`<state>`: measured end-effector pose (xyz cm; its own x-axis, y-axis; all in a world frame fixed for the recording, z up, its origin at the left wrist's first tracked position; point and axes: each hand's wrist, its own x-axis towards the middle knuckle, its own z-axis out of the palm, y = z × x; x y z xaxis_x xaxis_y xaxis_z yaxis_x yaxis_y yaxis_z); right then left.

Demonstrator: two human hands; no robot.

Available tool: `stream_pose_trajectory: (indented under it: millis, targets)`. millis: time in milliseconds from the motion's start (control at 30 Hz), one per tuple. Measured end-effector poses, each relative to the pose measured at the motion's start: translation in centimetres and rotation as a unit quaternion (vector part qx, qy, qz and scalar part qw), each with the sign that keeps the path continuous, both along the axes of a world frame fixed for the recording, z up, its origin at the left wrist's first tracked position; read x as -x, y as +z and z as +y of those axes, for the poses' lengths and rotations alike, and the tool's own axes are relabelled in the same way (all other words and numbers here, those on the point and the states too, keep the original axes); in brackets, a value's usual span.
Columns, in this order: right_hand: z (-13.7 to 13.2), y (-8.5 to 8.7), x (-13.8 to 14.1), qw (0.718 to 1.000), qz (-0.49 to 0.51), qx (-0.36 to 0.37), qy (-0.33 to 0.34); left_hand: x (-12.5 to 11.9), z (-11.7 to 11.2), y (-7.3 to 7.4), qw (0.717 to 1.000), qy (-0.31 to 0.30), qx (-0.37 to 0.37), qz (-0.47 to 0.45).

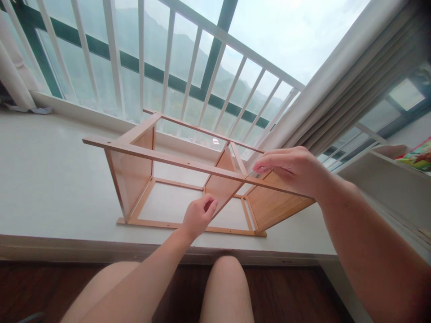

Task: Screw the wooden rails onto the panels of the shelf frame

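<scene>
A light-brown wooden shelf frame [182, 163] lies on its side, its long rails running left to right and its flat panels standing between them. In front of the middle panel [224, 184] is my left hand [198, 216], fingers curled and thumb against them; whatever they hold, if anything, is hidden. My right hand [292, 167] hovers at the upper front rail, close to where the middle panel meets it. Its fingertips are pressed together, and I cannot make out anything between them. The right end panel [279, 202] sits below that hand.
The frame rests on a broad white window ledge [60, 179] with a front edge [84, 246] near my knees. Behind stand white railing bars [168, 63] and a window. A grey curtain [336, 89] hangs at right, beside a white shelf unit [387, 179]. Dark wood floor [276, 296] lies below.
</scene>
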<state>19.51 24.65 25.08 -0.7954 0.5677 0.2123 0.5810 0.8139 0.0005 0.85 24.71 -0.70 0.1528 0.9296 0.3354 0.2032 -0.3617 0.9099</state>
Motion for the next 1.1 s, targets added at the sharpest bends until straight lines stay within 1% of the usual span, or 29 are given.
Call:
stream_pose_trajectory:
  millis: [267, 367, 500, 567, 633, 767, 967, 1100]
  targets:
    - [0.8, 0.9, 0.4, 0.999, -0.026, 0.036, 0.020, 0.1, -0.1, 0.2, 1.000, 0.000, 0.001, -0.003]
    - [1.4, 1.2, 0.4, 0.997, -0.024, 0.066, 0.029, 0.2, -0.2, 0.3, 1.000, -0.003, 0.000, -0.005]
    - [1.9, 1.4, 0.2, 0.990, 0.015, 0.142, 0.003, 0.3, -0.3, 0.4, 1.000, -0.001, -0.005, -0.004]
    - [1.9, 1.4, 0.2, 0.986, 0.022, 0.165, -0.020, 0.3, -0.4, 0.4, 1.000, -0.001, -0.008, -0.002]
    - [1.8, 1.4, 0.4, 0.986, 0.017, 0.165, -0.032, 0.4, -0.5, 0.4, 1.000, 0.001, -0.009, -0.001]
    - [1.4, 1.2, 0.7, 0.989, -0.001, 0.140, -0.045, 0.9, -0.5, 0.4, 1.000, 0.005, -0.011, -0.001]
    - [1.2, 0.2, 0.4, 0.987, 0.034, 0.109, -0.113, 1.4, -0.6, 0.4, 1.000, 0.018, -0.014, -0.005]
    - [1.1, -0.1, 0.1, 0.984, 0.042, 0.113, -0.129, 1.7, -0.7, 0.3, 1.000, 0.026, -0.013, -0.007]
